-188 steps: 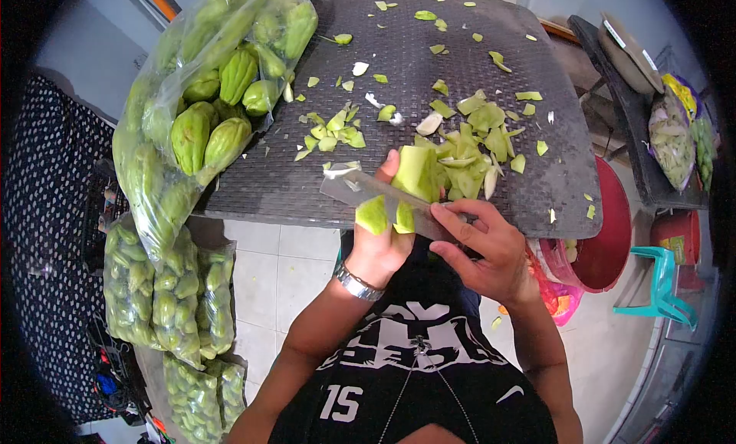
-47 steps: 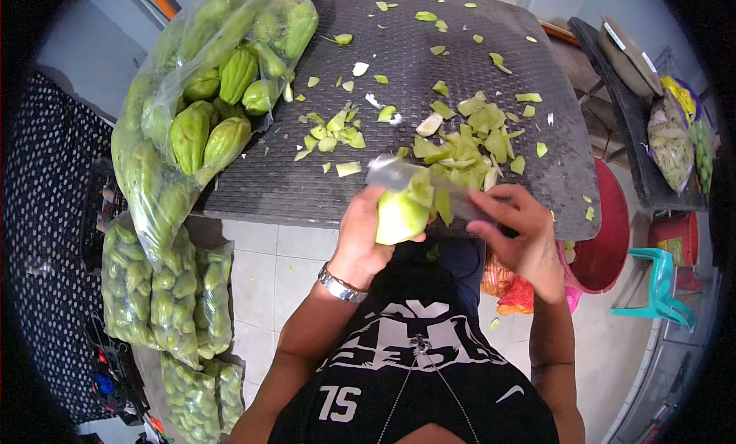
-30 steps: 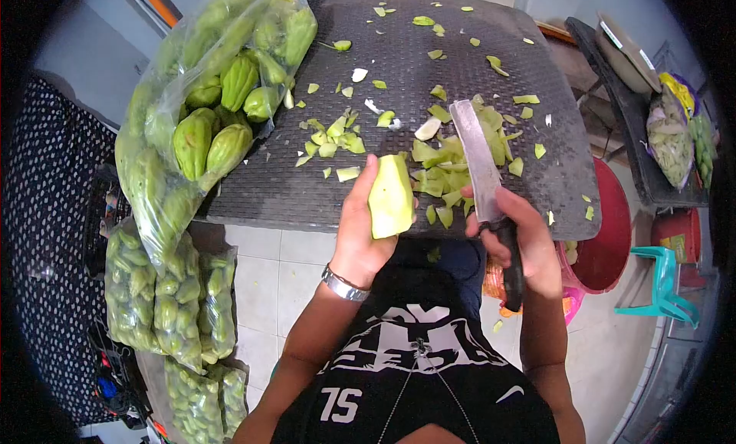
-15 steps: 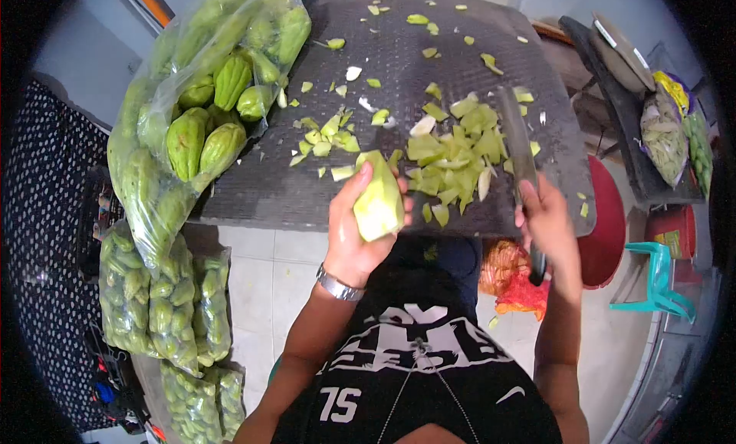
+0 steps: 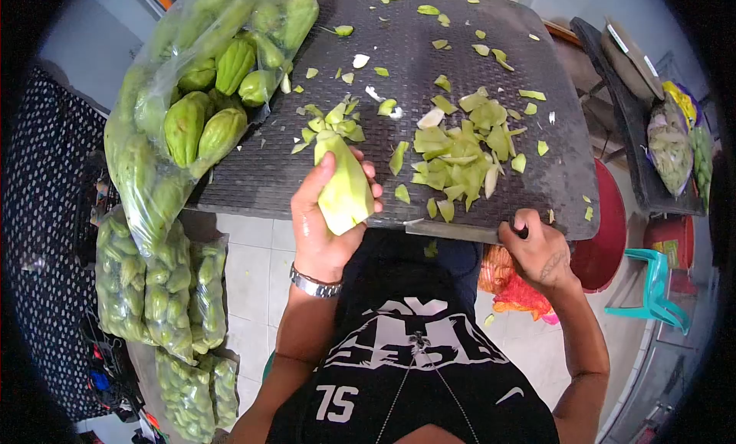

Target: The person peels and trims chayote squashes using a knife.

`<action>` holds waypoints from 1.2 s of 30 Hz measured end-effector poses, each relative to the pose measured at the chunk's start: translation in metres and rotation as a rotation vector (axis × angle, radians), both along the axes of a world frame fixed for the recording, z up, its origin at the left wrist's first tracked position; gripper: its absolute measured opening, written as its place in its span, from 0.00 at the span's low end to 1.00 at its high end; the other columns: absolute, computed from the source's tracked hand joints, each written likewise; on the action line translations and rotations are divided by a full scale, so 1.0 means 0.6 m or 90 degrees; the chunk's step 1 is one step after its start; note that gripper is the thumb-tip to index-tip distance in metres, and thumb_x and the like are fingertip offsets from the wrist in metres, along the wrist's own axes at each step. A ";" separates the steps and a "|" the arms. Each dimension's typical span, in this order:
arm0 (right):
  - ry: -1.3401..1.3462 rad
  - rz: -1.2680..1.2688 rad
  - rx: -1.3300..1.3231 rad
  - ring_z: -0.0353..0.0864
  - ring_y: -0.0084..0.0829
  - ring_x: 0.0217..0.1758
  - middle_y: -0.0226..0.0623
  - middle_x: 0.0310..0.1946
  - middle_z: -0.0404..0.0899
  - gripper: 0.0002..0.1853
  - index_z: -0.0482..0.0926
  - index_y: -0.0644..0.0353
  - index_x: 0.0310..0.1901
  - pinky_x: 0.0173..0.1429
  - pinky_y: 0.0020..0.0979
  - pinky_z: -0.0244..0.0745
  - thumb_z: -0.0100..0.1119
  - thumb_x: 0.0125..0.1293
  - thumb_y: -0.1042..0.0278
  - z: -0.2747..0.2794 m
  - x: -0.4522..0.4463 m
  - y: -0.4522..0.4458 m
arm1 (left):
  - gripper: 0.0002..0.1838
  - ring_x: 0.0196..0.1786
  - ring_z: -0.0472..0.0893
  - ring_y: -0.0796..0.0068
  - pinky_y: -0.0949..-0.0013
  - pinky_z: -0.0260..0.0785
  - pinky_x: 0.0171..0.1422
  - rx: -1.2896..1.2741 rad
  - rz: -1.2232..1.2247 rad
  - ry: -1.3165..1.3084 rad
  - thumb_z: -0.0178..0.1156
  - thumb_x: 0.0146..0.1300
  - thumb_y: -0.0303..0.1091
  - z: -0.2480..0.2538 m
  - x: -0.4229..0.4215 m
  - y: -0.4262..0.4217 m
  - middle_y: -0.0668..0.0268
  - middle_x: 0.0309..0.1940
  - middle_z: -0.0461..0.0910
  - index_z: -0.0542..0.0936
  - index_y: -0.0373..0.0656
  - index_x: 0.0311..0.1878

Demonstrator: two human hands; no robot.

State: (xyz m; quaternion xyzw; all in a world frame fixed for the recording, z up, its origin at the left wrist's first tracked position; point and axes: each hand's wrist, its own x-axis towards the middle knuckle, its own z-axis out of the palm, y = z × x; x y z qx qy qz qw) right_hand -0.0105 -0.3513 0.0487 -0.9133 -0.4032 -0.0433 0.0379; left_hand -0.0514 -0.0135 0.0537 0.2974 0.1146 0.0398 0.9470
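My left hand (image 5: 326, 225) is wrapped round a pale green, peeled chayote (image 5: 345, 189), held above the table's near edge. My right hand (image 5: 539, 248) grips the dark handle of a knife (image 5: 452, 230). The blade points left along the table edge, apart from the chayote. Beyond the knife lies a heap of green peelings (image 5: 460, 149). A smaller cluster of peelings (image 5: 331, 122) sits just past the chayote's top end.
A clear plastic bag of chayotes (image 5: 207, 129) lies open on the table's (image 5: 261, 185) left side. More filled bags (image 5: 146, 283) are at lower left. To the right are a red tub (image 5: 602, 237), a teal stool (image 5: 652, 291) and a side table (image 5: 613, 106) with bagged vegetables.
The knife has swung from pointing away over the peelings to pointing left along the near edge. My left hand has moved left and slightly nearer me with the chayote.
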 end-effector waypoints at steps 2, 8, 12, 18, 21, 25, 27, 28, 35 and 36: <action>-0.010 0.009 -0.016 0.85 0.40 0.39 0.40 0.46 0.71 0.13 0.82 0.49 0.48 0.40 0.41 0.84 0.64 0.61 0.70 -0.008 0.003 0.000 | 0.26 0.40 0.79 0.64 0.62 0.73 0.40 0.000 0.006 -0.001 0.60 0.73 0.56 0.000 0.002 0.003 0.61 0.42 0.78 0.75 0.40 0.55; -0.006 0.069 -0.063 0.84 0.41 0.39 0.41 0.43 0.71 0.12 0.80 0.52 0.45 0.42 0.42 0.84 0.61 0.59 0.73 -0.014 0.049 -0.011 | 0.25 0.40 0.79 0.64 0.62 0.73 0.41 0.003 0.002 0.003 0.60 0.74 0.55 -0.002 0.003 0.004 0.61 0.42 0.77 0.75 0.41 0.55; -0.012 0.038 -0.045 0.84 0.48 0.38 0.44 0.42 0.71 0.09 0.77 0.56 0.43 0.41 0.47 0.82 0.62 0.62 0.73 -0.013 0.105 -0.024 | 0.25 0.40 0.79 0.64 0.62 0.73 0.41 -0.002 0.005 0.000 0.60 0.73 0.55 -0.004 0.002 0.003 0.61 0.41 0.78 0.76 0.40 0.55; 0.014 -0.014 -0.030 0.83 0.57 0.39 0.48 0.43 0.74 0.10 0.75 0.59 0.47 0.41 0.52 0.79 0.60 0.75 0.62 0.004 0.173 -0.033 | 0.23 0.39 0.83 0.63 0.62 0.78 0.43 0.000 0.023 -0.008 0.62 0.72 0.52 -0.004 0.000 0.005 0.60 0.42 0.82 0.78 0.40 0.54; -0.029 -0.031 -0.014 0.84 0.57 0.39 0.50 0.43 0.76 0.11 0.75 0.58 0.49 0.43 0.52 0.80 0.58 0.76 0.59 0.004 0.220 -0.017 | 0.23 0.39 0.83 0.63 0.62 0.78 0.43 -0.025 -0.001 -0.016 0.62 0.72 0.52 -0.004 0.002 -0.002 0.59 0.42 0.82 0.78 0.40 0.54; -0.075 -0.061 0.037 0.84 0.60 0.44 0.53 0.45 0.78 0.13 0.76 0.59 0.51 0.47 0.54 0.80 0.58 0.77 0.58 -0.022 0.316 0.009 | 0.22 0.39 0.83 0.63 0.62 0.79 0.42 -0.024 -0.021 -0.025 0.63 0.72 0.51 -0.003 -0.001 -0.002 0.59 0.42 0.82 0.78 0.40 0.54; -0.095 -0.105 0.044 0.83 0.61 0.48 0.54 0.46 0.79 0.14 0.77 0.60 0.52 0.50 0.54 0.80 0.58 0.77 0.58 -0.032 0.377 0.018 | 0.22 0.39 0.83 0.62 0.62 0.79 0.42 -0.016 -0.006 -0.012 0.63 0.72 0.51 0.000 -0.004 0.000 0.59 0.42 0.82 0.78 0.40 0.53; -0.093 -0.134 0.041 0.82 0.61 0.49 0.54 0.46 0.79 0.14 0.77 0.61 0.52 0.51 0.54 0.80 0.58 0.77 0.57 -0.034 0.405 0.026 | 0.22 0.39 0.83 0.62 0.62 0.79 0.42 -0.013 0.003 -0.004 0.63 0.72 0.51 0.002 -0.006 0.001 0.59 0.42 0.82 0.78 0.40 0.53; -0.030 0.042 0.146 0.85 0.54 0.40 0.47 0.41 0.77 0.08 0.78 0.58 0.45 0.39 0.50 0.80 0.61 0.74 0.64 -0.003 0.225 0.062 | 0.22 0.39 0.83 0.63 0.62 0.78 0.41 -0.012 0.034 0.003 0.62 0.72 0.52 -0.003 -0.012 0.017 0.59 0.41 0.81 0.78 0.40 0.53; -0.013 0.063 0.120 0.85 0.53 0.35 0.45 0.40 0.76 0.08 0.78 0.57 0.43 0.34 0.48 0.79 0.62 0.73 0.62 -0.002 0.178 0.058 | 0.22 0.39 0.83 0.63 0.62 0.78 0.41 -0.016 0.036 0.003 0.62 0.72 0.52 -0.003 -0.012 0.018 0.59 0.41 0.81 0.78 0.41 0.53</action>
